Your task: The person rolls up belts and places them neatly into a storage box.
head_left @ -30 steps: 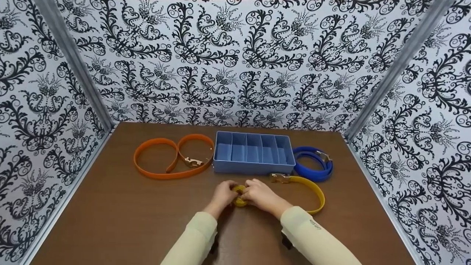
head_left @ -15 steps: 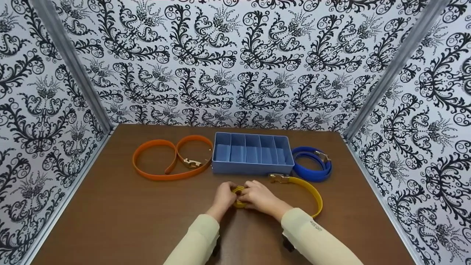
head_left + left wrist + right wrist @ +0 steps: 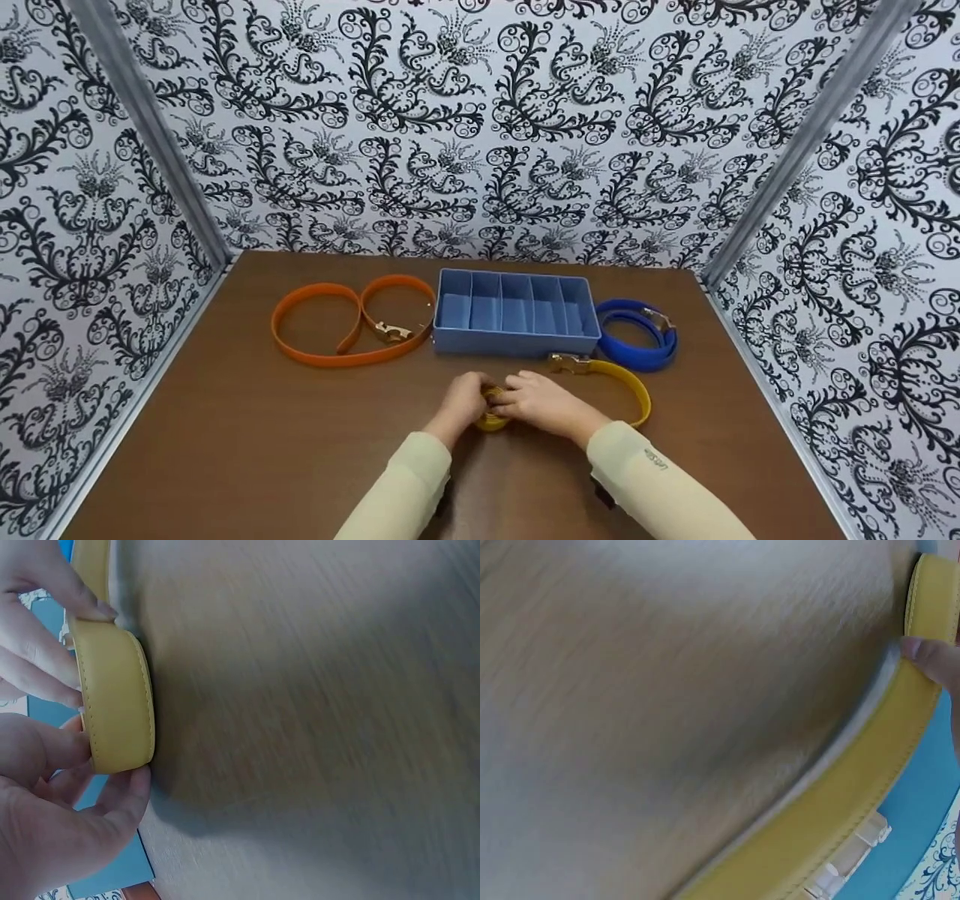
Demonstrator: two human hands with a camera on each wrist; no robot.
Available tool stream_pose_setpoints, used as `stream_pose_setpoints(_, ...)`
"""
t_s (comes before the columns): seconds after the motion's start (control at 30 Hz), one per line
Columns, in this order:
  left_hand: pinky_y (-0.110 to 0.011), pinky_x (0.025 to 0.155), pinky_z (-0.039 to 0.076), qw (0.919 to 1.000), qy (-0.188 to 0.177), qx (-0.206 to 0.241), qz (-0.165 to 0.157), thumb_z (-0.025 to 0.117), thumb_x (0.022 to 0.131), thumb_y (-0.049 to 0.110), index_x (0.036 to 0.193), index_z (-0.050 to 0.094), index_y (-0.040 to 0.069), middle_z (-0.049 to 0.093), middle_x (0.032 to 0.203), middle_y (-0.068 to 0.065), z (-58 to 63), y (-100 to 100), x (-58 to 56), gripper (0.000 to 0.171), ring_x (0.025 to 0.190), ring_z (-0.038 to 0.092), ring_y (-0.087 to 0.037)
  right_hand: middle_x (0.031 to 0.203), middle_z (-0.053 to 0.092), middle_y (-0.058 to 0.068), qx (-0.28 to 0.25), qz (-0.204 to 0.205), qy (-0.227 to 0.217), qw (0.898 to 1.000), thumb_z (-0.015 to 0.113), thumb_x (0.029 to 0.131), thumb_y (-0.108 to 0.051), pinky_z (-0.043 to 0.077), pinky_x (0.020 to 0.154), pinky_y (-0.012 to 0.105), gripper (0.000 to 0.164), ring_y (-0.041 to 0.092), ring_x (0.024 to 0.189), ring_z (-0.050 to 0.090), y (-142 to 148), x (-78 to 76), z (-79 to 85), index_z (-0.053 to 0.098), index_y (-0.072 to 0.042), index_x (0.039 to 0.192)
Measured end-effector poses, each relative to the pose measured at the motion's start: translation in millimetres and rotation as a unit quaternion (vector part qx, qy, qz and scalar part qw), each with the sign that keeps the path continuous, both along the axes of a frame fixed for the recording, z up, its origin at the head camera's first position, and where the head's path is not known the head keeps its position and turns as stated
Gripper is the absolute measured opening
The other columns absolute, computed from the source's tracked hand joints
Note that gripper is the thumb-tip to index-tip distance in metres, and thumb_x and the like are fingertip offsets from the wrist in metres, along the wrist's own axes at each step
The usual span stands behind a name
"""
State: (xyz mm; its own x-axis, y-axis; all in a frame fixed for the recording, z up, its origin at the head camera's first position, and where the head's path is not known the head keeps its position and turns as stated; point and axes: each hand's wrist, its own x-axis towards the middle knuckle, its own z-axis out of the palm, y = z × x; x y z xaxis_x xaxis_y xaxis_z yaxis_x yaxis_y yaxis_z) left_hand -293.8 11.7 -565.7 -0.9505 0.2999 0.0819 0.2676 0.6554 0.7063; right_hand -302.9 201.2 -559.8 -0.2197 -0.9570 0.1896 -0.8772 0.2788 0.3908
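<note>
A yellow belt (image 3: 636, 385) lies partly rolled up in front of the blue box. My left hand (image 3: 459, 403) grips the left side of its coil; in the left wrist view thumb and fingers pinch the stitched yellow coil (image 3: 116, 697). From the other side my right hand (image 3: 546, 405) holds the coil, fingertips at its centre. The right thumb (image 3: 930, 658) presses the strap's outer face in the right wrist view. From there the loose length curves out to the right and back to a gold-coloured buckle (image 3: 570, 364) by the box. Fingers partly hide the coil.
Behind the hands stands a blue box (image 3: 517, 341) with several compartments. An orange belt (image 3: 352, 360) lies in open loops to its left. To its right is a coiled blue belt (image 3: 637, 356). Patterned walls edge the brown table (image 3: 247, 450).
The loose curve of the yellow belt has drawn in to the left and become shorter. The coil and both hands have shifted slightly nearer the person. The buckle stays by the box.
</note>
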Motion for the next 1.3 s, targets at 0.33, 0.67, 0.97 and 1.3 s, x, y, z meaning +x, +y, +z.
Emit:
stream_pose_setpoints(0.33, -0.042, 0.084, 0.051, 0.9973, 0.02, 0.066, 0.027, 0.064, 0.075, -0.015, 0.097, 0.074, -0.002, 0.072, 0.096, -0.013, -8.6, -9.4, -1.9, 0.028, 0.094, 0.066, -0.032, 0.08, 0.062, -0.011, -0.062, 0.011, 0.0, 0.998, 0.067, 0.085, -0.004, 0.033, 0.066, 0.027, 0.025, 0.013, 0.073, 0.043, -16.3, 0.5, -5.2, 0.077, -0.024, 0.095)
stream_pose_setpoints(0.67, -0.041, 0.08, 0.052, 0.9875, -0.05, 0.079, 0.127, 0.077, 0.066, -0.004, 0.109, 0.063, -0.007, 0.068, 0.102, -0.019, -3.1, -4.3, 6.3, 0.045, 0.095, 0.063, -0.033, 0.064, 0.059, -0.011, -0.087, -0.023, -0.004, 0.996, 0.075, 0.078, -0.014, 0.034, 0.062, 0.029, 0.01, 0.015, 0.068, 0.045, -32.4, 2.4, -1.4, 0.074, -0.022, 0.072)
stream_pose_setpoints(0.97, -0.04, 0.08, 0.052, 0.9897, -0.038, 0.031, 0.134, 0.07, 0.068, -0.008, 0.095, 0.072, -0.004, 0.07, 0.092, -0.015, 0.9, -0.9, 5.9, 0.027, 0.09, 0.064, -0.033, 0.074, 0.066, -0.011, -0.07, -0.04, -0.083, 0.993, 0.087, 0.069, -0.027, 0.027, 0.061, 0.029, 0.02, 0.017, 0.071, 0.039, -24.8, 0.2, -1.1, 0.077, -0.024, 0.087)
stream_pose_setpoints(1.3, -0.041, 0.088, 0.05, 0.9973, -0.048, -0.001, 0.056, 0.063, 0.072, -0.014, 0.101, 0.073, -0.002, 0.071, 0.099, -0.014, 2.2, -2.6, 0.5, 0.033, 0.099, 0.063, -0.033, 0.098, 0.07, -0.007, -0.045, -0.026, -0.114, 0.992, 0.081, 0.079, -0.036, 0.034, 0.067, 0.031, 0.037, 0.019, 0.08, 0.045, -1.2, 4.0, 4.1, 0.073, -0.018, 0.111)
